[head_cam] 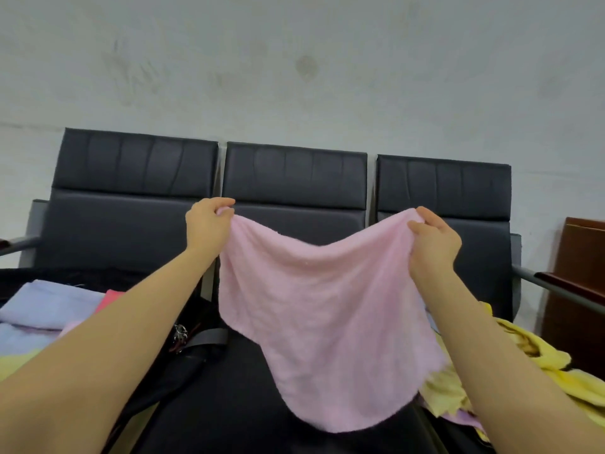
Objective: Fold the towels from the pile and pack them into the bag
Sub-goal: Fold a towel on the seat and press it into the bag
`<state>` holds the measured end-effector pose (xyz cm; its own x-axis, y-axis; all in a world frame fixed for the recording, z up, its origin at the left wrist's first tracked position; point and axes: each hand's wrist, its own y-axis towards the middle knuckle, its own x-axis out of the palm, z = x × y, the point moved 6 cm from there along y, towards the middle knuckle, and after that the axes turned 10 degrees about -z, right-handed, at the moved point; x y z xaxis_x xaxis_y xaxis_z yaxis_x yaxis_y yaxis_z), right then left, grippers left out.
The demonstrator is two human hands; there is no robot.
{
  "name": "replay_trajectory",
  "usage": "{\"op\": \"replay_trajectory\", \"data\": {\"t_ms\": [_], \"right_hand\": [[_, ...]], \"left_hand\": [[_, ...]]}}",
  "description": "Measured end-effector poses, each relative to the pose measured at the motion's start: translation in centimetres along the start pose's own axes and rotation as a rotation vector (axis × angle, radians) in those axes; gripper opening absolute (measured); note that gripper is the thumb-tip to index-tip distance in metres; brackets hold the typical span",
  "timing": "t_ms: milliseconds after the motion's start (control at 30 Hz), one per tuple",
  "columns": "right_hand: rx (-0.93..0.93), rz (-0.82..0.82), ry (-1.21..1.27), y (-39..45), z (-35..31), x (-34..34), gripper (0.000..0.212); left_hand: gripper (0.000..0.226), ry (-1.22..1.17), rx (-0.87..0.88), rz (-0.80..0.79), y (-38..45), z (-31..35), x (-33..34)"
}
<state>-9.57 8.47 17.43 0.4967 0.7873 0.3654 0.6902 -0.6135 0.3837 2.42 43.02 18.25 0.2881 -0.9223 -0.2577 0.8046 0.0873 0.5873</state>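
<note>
On the left seat stands a black bag (183, 365), open at the top, and inside it lie folded towels: a light blue towel (49, 306) on top, a strip of a coral pink towel (113, 298) beside it, and a pale yellow one (16, 362) at the near edge. The left forearm covers part of the bag, so its full content cannot be seen. A metal clasp and a dark strap of the bag show just beside the forearm. In the middle, both hands hold up a pink towel (327, 306) in the air above the middle seat. The left hand (206, 224) pinches one upper corner between thumb and fingers, and the right hand (432, 244) pinches the other upper corner; the top edge sags between them and the lower part hangs free. On the right seat lies the pile of towels (537, 358), mostly yellow, with a bit of lilac cloth under it; the right arm and the pink towel hide a large part of it. The seats belong to a black three-seat bench (294, 172) with padded backs and grey metal armrests. Behind it is a pale grey wall (294, 60) with faint smudges. At the far right edge a brown wooden cabinet (582, 273) is cut off.
</note>
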Motion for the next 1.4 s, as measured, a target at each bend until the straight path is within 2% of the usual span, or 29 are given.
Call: {"op": "replay_trajectory", "data": {"t_ms": [67, 167, 367, 567, 733, 900, 1000, 1267, 1333, 1400], "right_hand": [[-0.019, -0.018, -0.067, -0.6, 0.2, -0.1, 0.038], [-0.041, -0.081, -0.093, -1.8, 0.9, 0.5, 0.034], [0.0, -0.34, -0.158, -2.8, 4.0, 4.7, 0.029], [0.031, -0.587, -0.209, -4.3, 6.2, 8.7, 0.022], [0.037, -0.51, -0.209, -3.9, 6.6, 8.6, 0.012], [0.089, -0.347, -0.17, -2.7, 6.3, 7.4, 0.017], [0.089, -0.306, -0.195, -2.4, 6.4, 7.1, 0.018], [0.119, -0.181, -0.193, -1.6, 6.7, 4.7, 0.017], [0.115, -0.174, -0.202, -1.6, 6.8, 4.1, 0.018], [0.104, -0.167, -0.166, -1.6, 6.7, 3.5, 0.019]], "left_hand": [[0.028, -0.106, -0.029, -0.046, -0.1, -0.2, 0.5], [0.027, -0.18, -0.014, -0.213, -0.4, 0.7, 2.3], [0.029, -0.238, 0.091, -0.53, -1.9, 4.4, 6.9], [0.031, -0.264, 0.174, -0.671, -3.1, 6.3, 9.3], [0.034, -0.332, 0.099, -0.615, -3.5, 4.5, 9.0], [0.077, -0.243, -0.017, -0.836, -6.4, 1.3, 10.5], [0.086, -0.237, -0.036, -0.852, -7.4, 0.8, 11.6], [0.048, -0.221, 0.028, -0.793, -7.3, 1.0, 11.5], [0.031, -0.281, 0.031, -0.725, -6.7, 1.5, 10.9], [0.018, -0.406, 0.003, -0.584, -5.7, 1.8, 10.2]]}}
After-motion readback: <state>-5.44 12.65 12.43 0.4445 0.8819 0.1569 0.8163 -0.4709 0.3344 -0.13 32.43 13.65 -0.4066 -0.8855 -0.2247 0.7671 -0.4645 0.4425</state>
